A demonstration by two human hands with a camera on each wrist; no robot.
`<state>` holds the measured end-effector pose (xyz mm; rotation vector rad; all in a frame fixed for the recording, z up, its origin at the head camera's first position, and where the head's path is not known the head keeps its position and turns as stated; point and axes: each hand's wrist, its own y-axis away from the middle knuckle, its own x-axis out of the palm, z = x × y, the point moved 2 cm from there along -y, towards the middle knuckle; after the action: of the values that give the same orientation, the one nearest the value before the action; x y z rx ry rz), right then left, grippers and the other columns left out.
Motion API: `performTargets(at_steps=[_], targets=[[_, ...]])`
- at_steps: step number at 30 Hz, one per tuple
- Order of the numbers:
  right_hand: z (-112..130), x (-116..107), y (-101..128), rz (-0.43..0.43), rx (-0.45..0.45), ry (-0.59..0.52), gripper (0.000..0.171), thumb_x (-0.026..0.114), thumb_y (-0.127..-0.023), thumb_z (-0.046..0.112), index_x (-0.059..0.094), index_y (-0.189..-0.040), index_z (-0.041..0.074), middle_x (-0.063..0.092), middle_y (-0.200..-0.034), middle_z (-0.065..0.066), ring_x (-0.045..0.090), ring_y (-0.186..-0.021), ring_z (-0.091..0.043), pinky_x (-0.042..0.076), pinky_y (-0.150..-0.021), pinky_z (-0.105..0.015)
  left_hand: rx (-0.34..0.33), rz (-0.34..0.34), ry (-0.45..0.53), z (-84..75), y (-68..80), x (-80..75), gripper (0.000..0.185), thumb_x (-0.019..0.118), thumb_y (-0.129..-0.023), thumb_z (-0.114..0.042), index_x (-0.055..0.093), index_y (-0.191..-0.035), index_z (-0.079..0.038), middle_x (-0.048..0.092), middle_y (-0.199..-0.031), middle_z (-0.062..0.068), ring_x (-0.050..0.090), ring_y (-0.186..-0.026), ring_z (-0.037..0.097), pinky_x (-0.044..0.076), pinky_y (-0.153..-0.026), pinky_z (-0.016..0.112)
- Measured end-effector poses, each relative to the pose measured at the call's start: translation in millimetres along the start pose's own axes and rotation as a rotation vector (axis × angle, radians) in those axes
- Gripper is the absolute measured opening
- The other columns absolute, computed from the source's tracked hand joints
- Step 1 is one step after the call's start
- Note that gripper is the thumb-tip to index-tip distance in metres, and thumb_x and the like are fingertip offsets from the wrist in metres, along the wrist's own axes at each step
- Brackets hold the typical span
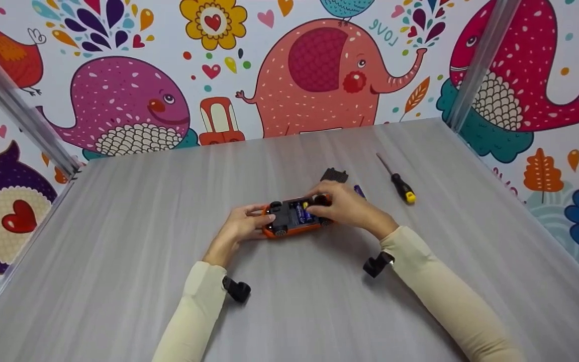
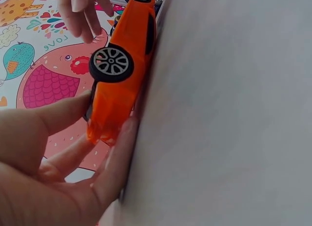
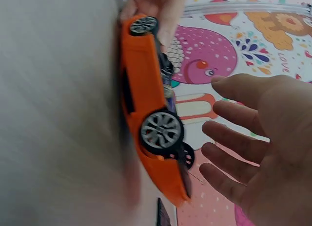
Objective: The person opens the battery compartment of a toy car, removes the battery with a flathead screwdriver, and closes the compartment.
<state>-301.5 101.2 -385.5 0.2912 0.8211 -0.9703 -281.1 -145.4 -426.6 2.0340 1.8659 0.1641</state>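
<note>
The left hand pinches one end of the upturned orange toy car on the table. The right hand, fingers spread, hovers over the exposed batteries. Battery handling looks in hand; next calls for fingertip grip.

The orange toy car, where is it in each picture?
Head: orange toy car lies upside down mid-table, between both hands.
Left wrist: upper middle, against the grey table.
Right wrist: left of middle, against the table.
Shared landmark: the pink elephant on the wall.
</note>
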Motion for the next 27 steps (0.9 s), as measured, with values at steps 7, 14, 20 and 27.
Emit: performTargets(at_steps=[7,14,20,27], targets=[[-1,13,0,0.024,-0.027,0.091,0.039,0.076,-0.090,0.032,0.070,-0.124,0.013,0.064,-0.126,-0.004,0.056,-0.118,-0.022,0.050,-0.104,-0.044,-0.001,-0.003,-0.001,-0.5,-2.7,7.1,0.052,0.071,-0.092,-0.012,0.056,-0.141,-0.006,0.060,-0.136,0.022,0.066,-0.095,0.018,0.061,-0.075,0.031],[-6,19,-1,-0.003,-0.050,0.121,0.038,0.076,-0.090,0.028,0.070,-0.122,0.009,0.066,-0.128,-0.008,0.055,-0.124,-0.027,0.041,-0.112,-0.049,-0.001,-0.008,0.003,-0.4,-2.7,9.5,0.051,0.071,-0.092,-0.011,0.057,-0.140,-0.006,0.061,-0.135,0.021,0.067,-0.093,0.017,0.060,-0.074,0.030],[-6,22,0,0.022,-0.033,0.134,0.040,0.075,-0.091,0.030,0.069,-0.125,0.011,0.064,-0.132,-0.008,0.053,-0.128,-0.027,0.041,-0.113,-0.049,-0.003,-0.008,0.009,2.2,-2.2,7.0,0.051,0.072,-0.091,-0.011,0.057,-0.140,-0.006,0.061,-0.133,0.021,0.067,-0.092,0.017,0.061,-0.075,0.030],[-1,22,-3,0.018,-0.042,0.151,0.038,0.074,-0.091,0.029,0.070,-0.125,0.011,0.063,-0.133,-0.008,0.052,-0.131,-0.028,0.036,-0.117,-0.050,0.002,-0.011,0.015,-0.2,-2.8,1.5,0.052,0.072,-0.091,-0.011,0.057,-0.140,-0.005,0.062,-0.133,0.022,0.068,-0.088,0.015,0.061,-0.074,0.030]])
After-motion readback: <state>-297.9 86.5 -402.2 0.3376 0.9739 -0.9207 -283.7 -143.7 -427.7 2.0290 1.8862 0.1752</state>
